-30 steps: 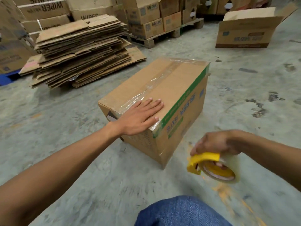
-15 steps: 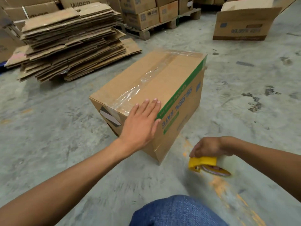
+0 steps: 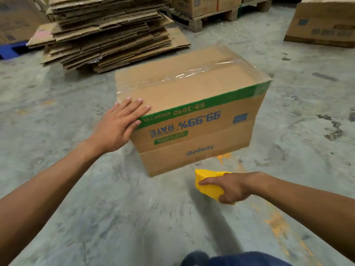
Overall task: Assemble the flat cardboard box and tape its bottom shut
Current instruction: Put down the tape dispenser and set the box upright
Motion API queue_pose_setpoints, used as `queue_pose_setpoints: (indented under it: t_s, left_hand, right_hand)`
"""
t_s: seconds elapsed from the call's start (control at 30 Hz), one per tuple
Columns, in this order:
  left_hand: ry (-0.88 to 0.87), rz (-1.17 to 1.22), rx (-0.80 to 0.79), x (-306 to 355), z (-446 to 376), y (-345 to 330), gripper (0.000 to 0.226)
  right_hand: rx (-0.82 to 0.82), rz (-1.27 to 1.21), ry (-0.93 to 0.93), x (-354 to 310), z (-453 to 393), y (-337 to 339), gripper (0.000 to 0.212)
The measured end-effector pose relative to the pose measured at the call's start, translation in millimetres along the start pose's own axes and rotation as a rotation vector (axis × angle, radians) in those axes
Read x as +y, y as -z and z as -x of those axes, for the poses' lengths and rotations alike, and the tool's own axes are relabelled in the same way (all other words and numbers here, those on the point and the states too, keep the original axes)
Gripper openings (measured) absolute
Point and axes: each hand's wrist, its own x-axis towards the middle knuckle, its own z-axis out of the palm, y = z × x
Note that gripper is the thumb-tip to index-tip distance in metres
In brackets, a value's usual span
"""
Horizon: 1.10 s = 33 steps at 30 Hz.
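The box (image 3: 192,104) is brown cardboard, dull and smooth, with green and blue print on its side. A strip of clear tape (image 3: 184,75) on top is shiny and wrinkly. The tape holder (image 3: 208,182) is bright yellow plastic, smooth with a soft shine. The floor (image 3: 134,208) is grey concrete, rough and blotchy, with orange paint marks. The stack of flat boxes (image 3: 107,31) is dull brown cardboard with ragged edges. The pallet (image 3: 201,21) is pale bare wood.

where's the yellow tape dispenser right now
In the head view, the yellow plastic tape dispenser sits low right of centre, gripped by the right hand, just in front of the taped brown cardboard box.
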Motion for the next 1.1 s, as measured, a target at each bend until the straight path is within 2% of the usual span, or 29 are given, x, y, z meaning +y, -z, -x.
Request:
queue_pose_setpoints:
  t_s: [0.1,0.27,0.33,0.4,0.47,0.53,0.63,0.7,0.8,0.83,0.9,0.97,1.03,1.1]
  left_hand:
    - [0.087,0.111,0.084,-33.5,9.9,-5.6,0.053]
    - [0.196,0.396,0.263,-41.9,12.5,-10.2,0.049]
    - [0.284,0.497,0.368,-36.6,5.4,-13.5,0.044]
    - [0.367,0.561,0.405,-33.0,-4.5,-13.0,0.043]
    - [0.442,0.58,0.357,-33.1,-14.2,-8.9,0.045]
    - [0.517,0.592,0.243,-38.2,-24.2,-1.9,0.052]
    - [0.592,0.529,0.061,-48.6,-46.8,9.6,0.061]
    - [0.616,0.422,-0.018,-53.8,-64.6,14.4,0.064]
    - [0.634,0.301,-0.057,-58.4,-90.8,16.0,0.061]
    - [0.643,0.274,-0.058,-60.2,-99.3,14.2,0.061]
    - [0.692,0.253,-0.055,-62.0,-113.9,10.5,0.064]
    - [0.74,0.248,-0.027,-63.5,-123.0,7.4,0.066]
    - [0.757,0.257,0.003,-63.4,-125.9,6.4,0.066]
    - [0.76,0.27,0.015,-65.1,-124.0,4.9,0.069]
  right_hand:
    - [-0.001,0.115,0.059,-11.2,-29.3,-6.5,0.075]
    - [0.148,0.526,0.236,-24.6,-71.8,-18.8,0.077]
    - [0.192,0.591,0.26,-24.2,-76.5,-24.6,0.074]
    - [0.202,0.591,0.263,-20.0,-76.3,-30.7,0.072]
    - [0.164,0.599,0.246,-16.7,-74.7,-36.3,0.073]
    - [0.105,0.585,0.22,-19.5,-71.5,-38.6,0.07]
    - [0.037,0.524,0.205,-26.7,-67.1,-30.2,0.055]
    - [0.022,0.478,0.189,-33.8,-57.3,-7.8,0.043]
    - [0.026,0.324,0.214,-48.6,-31.8,51.6,0.04]
    - [0.056,0.27,0.218,-54.0,-20.9,75.2,0.038]
    - [0.215,0.19,0.252,-61.4,1.6,122.6,0.03]
    - [0.45,0.132,0.317,-62.2,19.2,165.0,0.021]
    - [0.698,0.106,0.35,-54.5,28.4,201.1,0.022]
    - [0.937,0.094,0.303,-37.5,26.6,232.3,0.025]
